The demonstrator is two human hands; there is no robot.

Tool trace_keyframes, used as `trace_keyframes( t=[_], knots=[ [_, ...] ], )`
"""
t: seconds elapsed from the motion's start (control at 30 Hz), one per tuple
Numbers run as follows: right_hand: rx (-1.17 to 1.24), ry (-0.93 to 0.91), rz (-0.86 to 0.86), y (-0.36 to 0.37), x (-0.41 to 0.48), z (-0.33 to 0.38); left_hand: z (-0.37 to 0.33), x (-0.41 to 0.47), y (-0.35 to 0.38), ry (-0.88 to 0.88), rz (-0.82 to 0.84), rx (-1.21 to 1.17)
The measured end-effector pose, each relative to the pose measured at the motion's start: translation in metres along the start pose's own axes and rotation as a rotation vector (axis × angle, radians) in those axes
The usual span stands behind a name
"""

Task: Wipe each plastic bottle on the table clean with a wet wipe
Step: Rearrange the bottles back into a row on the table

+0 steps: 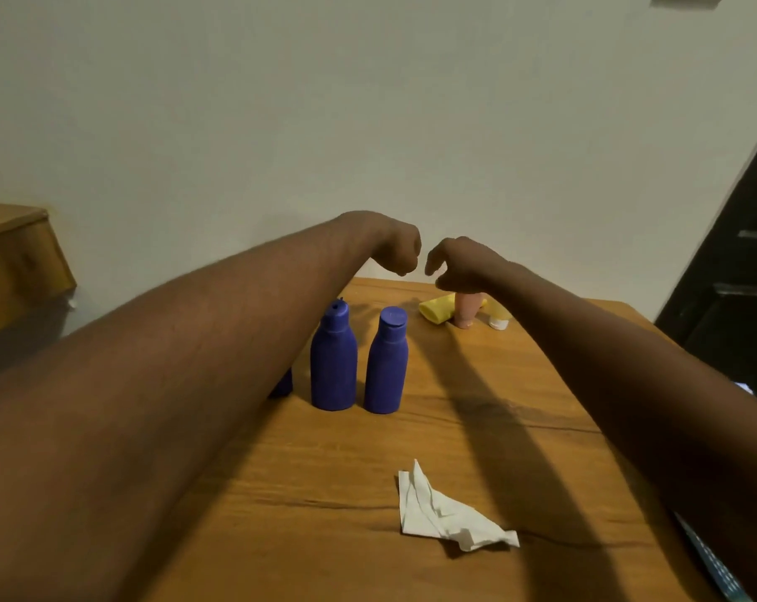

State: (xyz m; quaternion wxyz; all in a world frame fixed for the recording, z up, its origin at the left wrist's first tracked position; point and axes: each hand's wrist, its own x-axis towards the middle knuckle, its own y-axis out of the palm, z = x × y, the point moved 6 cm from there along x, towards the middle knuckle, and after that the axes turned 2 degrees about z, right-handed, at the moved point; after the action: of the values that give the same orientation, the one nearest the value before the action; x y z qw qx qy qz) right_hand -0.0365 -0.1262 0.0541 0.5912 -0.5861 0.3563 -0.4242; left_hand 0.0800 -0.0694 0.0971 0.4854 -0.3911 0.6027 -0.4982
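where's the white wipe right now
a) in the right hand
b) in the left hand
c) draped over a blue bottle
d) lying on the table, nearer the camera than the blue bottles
d: the white wipe lies crumpled on the table, in front of the blue bottles, while the left hand and right hand are over the table's far end, away from it.

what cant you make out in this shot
Head view only:
- Third blue bottle: mostly hidden behind the left forearm.
- Pink bottle: top covered by the right hand; whether it is gripped is unclear.
- White-capped item: body hidden by the right arm.
- Blue patterned object: cut off at the bottom-right edge.
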Motion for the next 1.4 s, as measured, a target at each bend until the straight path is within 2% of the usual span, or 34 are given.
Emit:
trace_keyframes(
  t=[0.1,0.23,0.4,0.63,0.77,0.9,1.0,1.2,1.4],
  knots=[
    [-0.163,-0.040,0.187,0.018,0.009,0.013,0.003,0.014,0.003,-0.005,0.028,0.020],
    [-0.350,0.001,0.352,0.045,0.021,0.013,0.013,0.030,0.006,-0.025,0.075,0.106],
    [-0.515,-0.037,0.396,0.055,0.021,0.017,0.024,0.042,0.007,-0.033,0.087,0.133],
    [-0.580,-0.291,0.215,0.056,0.027,0.031,0.033,0.045,0.012,-0.073,0.083,0.033],
    [-0.701,-0.455,0.021,0.041,0.018,0.045,0.038,0.037,0.001,-0.124,-0.016,-0.108],
    [-0.833,-0.600,-0.160,0.021,-0.004,0.058,0.045,0.028,-0.014,-0.179,-0.092,-0.380],
    [-0.938,-0.689,-0.261,0.009,-0.022,0.065,0.045,0.024,-0.017,-0.188,-0.089,-0.624],
    [-1.081,-0.764,-0.327,-0.008,-0.049,0.078,0.036,0.028,-0.015,-0.177,-0.141,-0.924],
    [-1.048,-0.811,-0.422,-0.011,-0.060,0.076,0.036,0.034,-0.016,-0.209,-0.237,-1.029]
  ],
)
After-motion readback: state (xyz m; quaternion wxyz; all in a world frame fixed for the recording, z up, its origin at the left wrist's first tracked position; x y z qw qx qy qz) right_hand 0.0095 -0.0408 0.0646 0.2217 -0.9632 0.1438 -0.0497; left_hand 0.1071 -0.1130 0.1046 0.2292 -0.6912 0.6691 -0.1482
